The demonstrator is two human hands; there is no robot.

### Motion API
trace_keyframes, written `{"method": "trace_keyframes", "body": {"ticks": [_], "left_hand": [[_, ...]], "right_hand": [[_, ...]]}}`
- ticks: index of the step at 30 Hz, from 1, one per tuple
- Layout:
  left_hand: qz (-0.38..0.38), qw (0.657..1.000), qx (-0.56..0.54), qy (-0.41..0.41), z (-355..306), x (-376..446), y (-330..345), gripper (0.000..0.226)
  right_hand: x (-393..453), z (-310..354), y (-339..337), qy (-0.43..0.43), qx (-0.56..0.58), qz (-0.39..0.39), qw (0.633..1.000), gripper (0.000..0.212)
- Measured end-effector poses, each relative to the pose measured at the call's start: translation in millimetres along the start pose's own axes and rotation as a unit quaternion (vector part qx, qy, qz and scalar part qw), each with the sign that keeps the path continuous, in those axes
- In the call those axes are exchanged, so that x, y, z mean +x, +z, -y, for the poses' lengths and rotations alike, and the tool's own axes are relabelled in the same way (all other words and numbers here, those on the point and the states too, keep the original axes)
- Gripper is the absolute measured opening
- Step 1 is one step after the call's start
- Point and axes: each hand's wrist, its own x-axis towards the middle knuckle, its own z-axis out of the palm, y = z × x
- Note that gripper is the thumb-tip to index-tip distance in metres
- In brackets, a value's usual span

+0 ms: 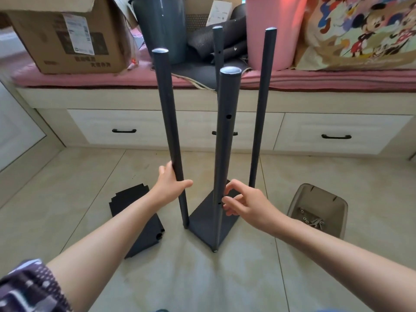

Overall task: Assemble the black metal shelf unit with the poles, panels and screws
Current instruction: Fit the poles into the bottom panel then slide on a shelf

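A black shelf panel (207, 215) lies low on the tiled floor with several black poles standing upright at its corners. My left hand (170, 183) grips the left pole (168, 122) low down, thumb on its right side. My right hand (244, 201) has its fingertips at the lower part of the near pole (225, 143), beside a small screw hole; I cannot tell whether it pinches a screw. The right pole (262, 104) and the far pole (218, 46) stand untouched. Spare black panels (144, 230) lie on the floor at the left.
A brown tray (319, 199) with several screws (311, 219) sits on the floor at the right. Behind stands a bench with drawers (335, 134), carrying a cardboard box (67, 37), a grey bin (162, 25), a pink bin (272, 30) and a cartoon-print bag (364, 30).
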Motion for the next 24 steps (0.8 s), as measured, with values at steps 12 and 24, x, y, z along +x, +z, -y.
{"method": "trace_keyframes", "body": {"ticks": [12,24], "left_hand": [[-0.007,0.976,-0.217,0.026,-14.5,-39.0,25.7,0.084],[-0.053,0.951,-0.258,0.162,-78.5,-58.9,45.1,0.022]], "right_hand": [[24.4,-53.5,-66.1,0.156,0.056,-0.092,0.982,0.019],[70.7,-48.9,-139.5,0.141,0.014,-0.228,0.963,0.063]]}}
